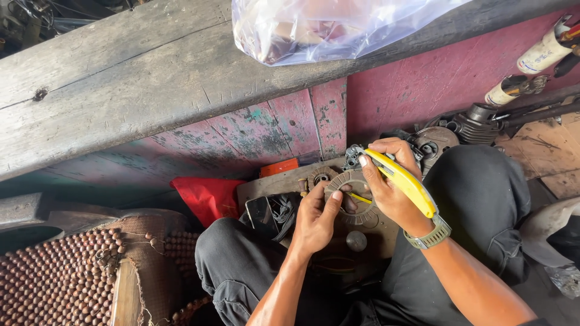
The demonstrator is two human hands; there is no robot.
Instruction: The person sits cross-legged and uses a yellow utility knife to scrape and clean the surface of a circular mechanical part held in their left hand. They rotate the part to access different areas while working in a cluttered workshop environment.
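Note:
My left hand (315,217) holds a round grey toothed ring, a clutch-type disc (349,184), by its lower left edge. My right hand (389,181) grips a yellow utility knife (403,181), its metal tip resting against the top of the disc. A metal watch band sits on my right wrist. Both hands work above a small wooden board (284,181) lying between my knees, which are in dark trousers. A thin yellow strip shows through the disc's middle.
A weathered wooden plank (121,90) crosses above, with a clear plastic bag (320,27) on it. A red cloth (208,196), an orange box (279,167), a beaded seat mat (54,278) at lower left, and engine parts (471,124) and shock absorbers (544,54) at right surround me.

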